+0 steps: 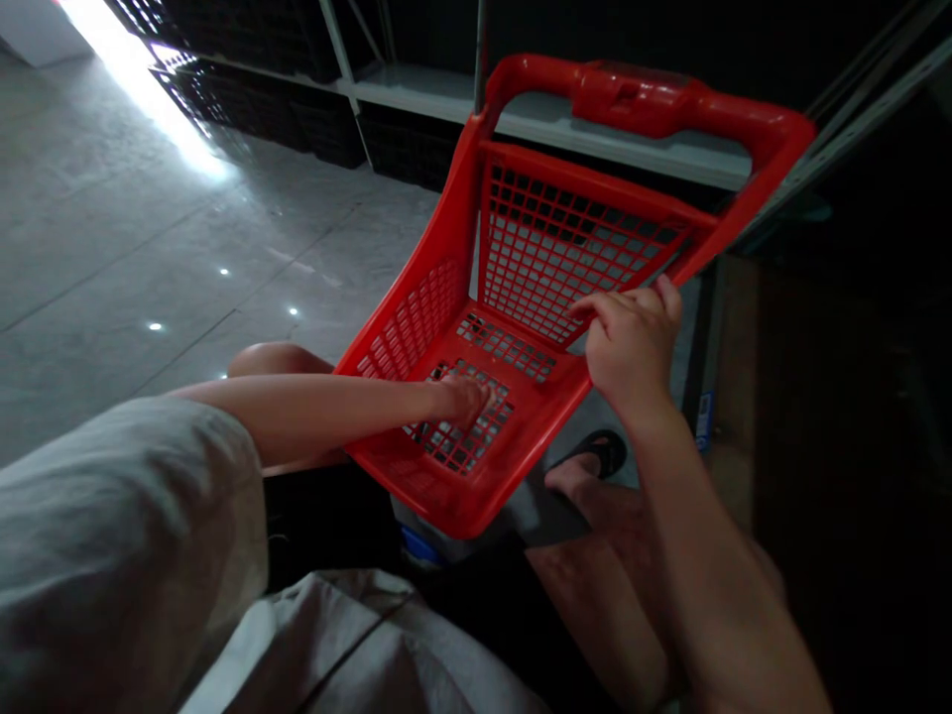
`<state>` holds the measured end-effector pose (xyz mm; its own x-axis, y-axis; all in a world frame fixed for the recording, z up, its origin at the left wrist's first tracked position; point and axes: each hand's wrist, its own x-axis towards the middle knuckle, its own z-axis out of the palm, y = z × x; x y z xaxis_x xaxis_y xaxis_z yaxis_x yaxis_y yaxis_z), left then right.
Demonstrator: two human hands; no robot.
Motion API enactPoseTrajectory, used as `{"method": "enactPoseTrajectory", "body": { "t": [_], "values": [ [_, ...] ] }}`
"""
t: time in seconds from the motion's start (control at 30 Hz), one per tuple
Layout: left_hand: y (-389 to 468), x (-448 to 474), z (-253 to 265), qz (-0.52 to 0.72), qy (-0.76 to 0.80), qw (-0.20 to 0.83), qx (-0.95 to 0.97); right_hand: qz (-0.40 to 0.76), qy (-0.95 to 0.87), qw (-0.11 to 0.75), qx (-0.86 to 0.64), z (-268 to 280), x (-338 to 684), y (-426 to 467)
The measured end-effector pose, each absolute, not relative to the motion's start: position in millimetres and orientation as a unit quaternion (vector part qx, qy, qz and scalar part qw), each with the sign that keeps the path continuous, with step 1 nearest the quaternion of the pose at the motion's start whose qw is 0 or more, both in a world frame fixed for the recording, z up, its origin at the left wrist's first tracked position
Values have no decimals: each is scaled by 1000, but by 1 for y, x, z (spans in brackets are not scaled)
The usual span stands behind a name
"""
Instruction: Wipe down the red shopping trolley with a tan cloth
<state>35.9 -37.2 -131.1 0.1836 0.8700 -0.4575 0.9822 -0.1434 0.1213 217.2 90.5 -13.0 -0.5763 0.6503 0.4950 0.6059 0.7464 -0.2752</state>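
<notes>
A red plastic shopping cart (546, 416) with grid walls, a grid floor and a thick handle (632, 97) stands in front of me, tilted in my view. Its basket holds nothing that I can make out besides my hand. Down inside, my left hand (467, 399) is closed, fingers curled close to the grid floor; whatever they may hold is hidden. My right hand (631, 337) wraps over the cart's right side rim, below the handle, with its thumb side toward the inside.
Behind the cart runs a metal shelf (416, 87) with dark crates (327, 124) beneath. Grey tiled floor (149, 248) spreads to the left. My sandalled foot (595, 461) is under the cart's right side. A brown box-like shape (733, 397) stands at the right, in deep shade.
</notes>
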Motion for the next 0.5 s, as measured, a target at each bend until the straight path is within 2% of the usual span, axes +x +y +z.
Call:
{"method": "enactPoseTrajectory", "body": {
  "t": [0.1, 0.2, 0.4, 0.5],
  "values": [
    [-71, 53, -128, -156, 469, 323, 807, 40, -885, 295, -359, -13, 219, 91],
    [-67, 42, -121, -132, 401, 348, 837, 40, -885, 293, -360, -14, 222, 93],
    [28, 21, -120, -111, 640, 238, 722, 32, -889, 288, -355, -15, 224, 96],
    [54, 45, -126, -92, 667, 239, 699, 25, -889, 287, -356, -15, 224, 96]
  ]
}}
